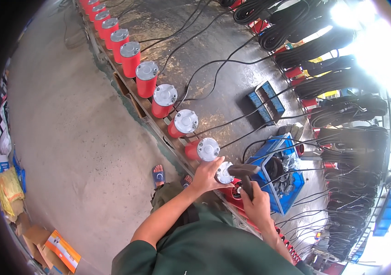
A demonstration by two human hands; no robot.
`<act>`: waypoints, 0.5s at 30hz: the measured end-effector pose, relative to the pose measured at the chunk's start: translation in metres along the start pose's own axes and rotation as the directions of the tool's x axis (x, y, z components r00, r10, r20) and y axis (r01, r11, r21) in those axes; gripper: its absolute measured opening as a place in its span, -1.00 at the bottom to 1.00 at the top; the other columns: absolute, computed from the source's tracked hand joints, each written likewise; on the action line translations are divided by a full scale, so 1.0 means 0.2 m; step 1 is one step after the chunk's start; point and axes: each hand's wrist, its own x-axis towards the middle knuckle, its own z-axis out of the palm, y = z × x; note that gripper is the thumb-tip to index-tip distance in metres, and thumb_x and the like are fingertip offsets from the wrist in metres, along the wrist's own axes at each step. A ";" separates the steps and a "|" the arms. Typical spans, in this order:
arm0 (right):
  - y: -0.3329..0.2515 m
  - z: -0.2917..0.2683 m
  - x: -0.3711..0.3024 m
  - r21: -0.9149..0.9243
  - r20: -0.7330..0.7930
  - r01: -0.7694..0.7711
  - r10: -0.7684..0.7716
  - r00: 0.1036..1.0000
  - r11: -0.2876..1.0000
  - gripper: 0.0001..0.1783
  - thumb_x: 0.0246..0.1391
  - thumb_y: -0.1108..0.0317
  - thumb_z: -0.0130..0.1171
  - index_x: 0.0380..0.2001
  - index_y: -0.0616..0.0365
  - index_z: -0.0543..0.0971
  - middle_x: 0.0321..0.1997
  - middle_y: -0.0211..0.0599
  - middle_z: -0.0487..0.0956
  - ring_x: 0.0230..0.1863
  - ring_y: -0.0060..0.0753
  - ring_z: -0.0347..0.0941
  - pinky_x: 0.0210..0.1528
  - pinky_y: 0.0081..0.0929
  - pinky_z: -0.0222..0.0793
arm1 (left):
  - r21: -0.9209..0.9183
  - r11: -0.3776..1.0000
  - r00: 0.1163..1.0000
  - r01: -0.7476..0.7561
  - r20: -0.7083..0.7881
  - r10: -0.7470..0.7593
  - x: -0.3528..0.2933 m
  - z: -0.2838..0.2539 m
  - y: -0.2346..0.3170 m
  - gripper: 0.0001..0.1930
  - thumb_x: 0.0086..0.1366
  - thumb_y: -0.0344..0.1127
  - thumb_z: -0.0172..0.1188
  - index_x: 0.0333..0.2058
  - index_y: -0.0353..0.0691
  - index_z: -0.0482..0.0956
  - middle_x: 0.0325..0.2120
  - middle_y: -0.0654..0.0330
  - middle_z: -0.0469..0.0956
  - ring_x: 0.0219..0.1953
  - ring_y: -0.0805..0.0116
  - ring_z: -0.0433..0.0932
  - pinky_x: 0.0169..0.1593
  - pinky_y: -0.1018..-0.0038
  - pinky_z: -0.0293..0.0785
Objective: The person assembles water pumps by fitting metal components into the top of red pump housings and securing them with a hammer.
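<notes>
My left hand (205, 176) is closed round a round silver end cap (223, 173), thumb and fingers at its rim. The cap sits at the end of the row of capped red cylinders, and its own body is mostly hidden. In my right hand (257, 206) is a hammer (247, 187), gripped by the handle. Its dark head lies over the right edge of the cap; whether they touch I cannot tell. Just beyond my left hand stands a red cylinder (192, 150) with a silver cap on it. An uncapped red cylinder (235, 191) shows between my hands.
Several capped red cylinders (146, 87) run along the bench edge to the far left. Black cables cross the worn bench top (218, 91) toward hanging coils (342, 114). A blue crate (283, 201) with parts and a small blue tray (264, 101) stand there. Cartons (39, 238) lie lower left.
</notes>
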 end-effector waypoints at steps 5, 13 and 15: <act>-0.01 0.19 -0.02 -0.305 -0.009 -0.057 0.057 0.998 0.951 -0.69 0.38 0.29 0.24 0.04 0.25 0.46 -0.45 0.19 0.67 -0.42 0.34 0.66 -0.38 0.13 0.55 | 0.009 1.000 0.999 0.018 0.041 -0.019 -0.02 -0.01 -0.01 0.12 -0.10 0.29 0.72 0.28 -0.41 0.53 -0.02 -0.10 0.71 -0.02 -0.06 0.76 0.07 0.17 0.72; 0.05 0.07 -0.04 0.101 -0.049 0.000 0.005 0.999 0.995 -0.71 0.32 0.33 0.35 0.00 0.25 0.61 -0.42 0.13 0.67 -0.43 0.21 0.64 -0.35 -0.10 0.48 | -0.026 0.997 0.996 0.075 0.051 -0.073 -0.02 0.00 0.01 0.12 -0.05 0.34 0.67 0.31 -0.38 0.50 0.03 -0.06 0.70 0.03 -0.06 0.72 0.16 0.15 0.65; 0.06 0.11 -0.07 0.006 -0.145 0.065 -0.063 0.987 0.998 -0.61 0.34 0.34 0.30 0.14 0.27 0.53 -0.43 0.17 0.68 -0.40 0.31 0.67 -0.37 0.05 0.52 | 0.017 0.998 0.998 0.056 0.033 -0.057 -0.02 0.00 0.01 0.13 -0.07 0.30 0.71 0.30 -0.42 0.52 0.02 -0.10 0.71 0.00 -0.06 0.75 0.12 0.17 0.69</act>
